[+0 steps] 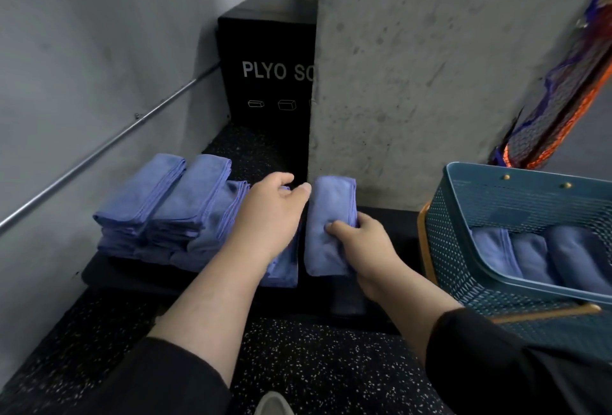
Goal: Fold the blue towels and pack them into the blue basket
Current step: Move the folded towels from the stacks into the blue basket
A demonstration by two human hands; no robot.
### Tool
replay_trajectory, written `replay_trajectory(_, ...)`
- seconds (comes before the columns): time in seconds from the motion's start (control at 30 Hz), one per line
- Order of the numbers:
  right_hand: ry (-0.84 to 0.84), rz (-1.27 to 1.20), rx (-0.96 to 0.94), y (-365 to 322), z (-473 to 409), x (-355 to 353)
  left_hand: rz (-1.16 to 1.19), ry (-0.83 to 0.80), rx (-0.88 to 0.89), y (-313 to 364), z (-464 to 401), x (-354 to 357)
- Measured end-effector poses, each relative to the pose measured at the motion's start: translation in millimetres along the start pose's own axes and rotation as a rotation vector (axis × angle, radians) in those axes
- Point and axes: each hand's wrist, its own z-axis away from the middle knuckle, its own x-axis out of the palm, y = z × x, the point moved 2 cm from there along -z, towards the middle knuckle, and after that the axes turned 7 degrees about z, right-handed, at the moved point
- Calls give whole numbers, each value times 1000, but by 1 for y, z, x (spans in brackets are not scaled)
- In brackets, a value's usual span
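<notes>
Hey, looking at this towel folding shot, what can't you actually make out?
Head view only:
- Blue basket: right side cut off by the frame edge, so the towel count inside is unknown.
- Black plyo box: lettering hidden behind the concrete pillar.
- Left hand: covers the towel beneath it; its grip is unclear.

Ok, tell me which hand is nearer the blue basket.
Right. The right hand grips a folded towel just left of the blue basket; the left hand is farther left, over the towel stacks.

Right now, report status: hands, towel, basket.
Right hand grips folded towel. Left hand open over towel stack. Blue basket at right, three towels inside. Path to basket looks clear.
</notes>
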Motion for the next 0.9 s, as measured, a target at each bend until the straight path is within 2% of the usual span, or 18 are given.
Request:
replay_trajectory(0.1,-146,-88,-122,-26,27,-13,164,-147,-135,-2,5,12)
replay_trajectory(0.2,-245,-112,-173,-45,53,-31,362,-217,-210,9,11,23)
replay_trajectory(0.33,-333,-101,-170,-55,79,-57,573,-160,-184,31,23,37)
replay_trajectory(0.5,-409,-6,-171,-78,100,-98,554,-117,-79,58,36,63)
replay_trajectory(0.67,-221,29,-163,-104,95,-149,527,-183,45,82,46,99)
replay_trajectory(0.77,-146,104,-157,-110,86,-181,379,-139,171,92,48,119)
replay_trajectory(0.9,47,336,-177,-115,57,-236,241,-145,181,88,38,137)
